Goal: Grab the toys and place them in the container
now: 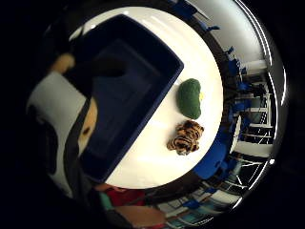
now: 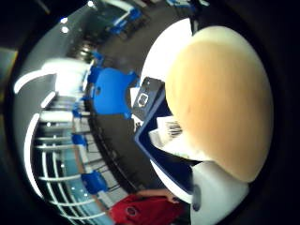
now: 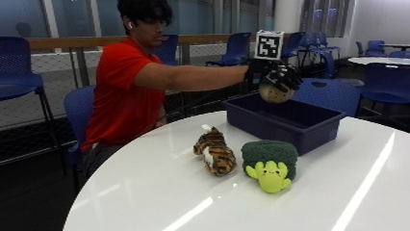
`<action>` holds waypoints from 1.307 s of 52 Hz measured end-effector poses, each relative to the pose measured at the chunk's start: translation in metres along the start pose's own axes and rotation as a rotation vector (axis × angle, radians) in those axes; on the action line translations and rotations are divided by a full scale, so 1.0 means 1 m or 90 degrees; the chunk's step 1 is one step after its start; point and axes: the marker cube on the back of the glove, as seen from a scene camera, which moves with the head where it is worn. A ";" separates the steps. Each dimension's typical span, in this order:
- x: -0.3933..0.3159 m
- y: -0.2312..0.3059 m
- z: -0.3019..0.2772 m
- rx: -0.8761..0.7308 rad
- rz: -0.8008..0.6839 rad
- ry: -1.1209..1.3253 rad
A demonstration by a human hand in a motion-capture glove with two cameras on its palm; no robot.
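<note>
White table point(image 3: 160, 192): gloved hand point(image 3: 276, 77) holds tan toy point(image 3: 276, 93) above bin point(image 3: 282, 122).

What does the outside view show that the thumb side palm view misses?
Only the outside view shows the striped tiger plush, the green broccoli plush and the gloved right hand gripping a round tan plush toy. Only the thumb side view shows a white barcode tag. Both show the tan toy above the dark blue plastic container on the white table.

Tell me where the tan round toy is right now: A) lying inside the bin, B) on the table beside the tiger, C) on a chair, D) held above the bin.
D: the gloved right hand grips the tan round toy above the navy bin.
</note>
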 end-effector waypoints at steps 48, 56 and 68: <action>0.223 0.130 0.072 -0.075 0.264 -0.039; 0.247 0.155 0.092 -0.095 0.296 -0.020; 0.262 0.171 0.124 -0.139 0.310 -0.021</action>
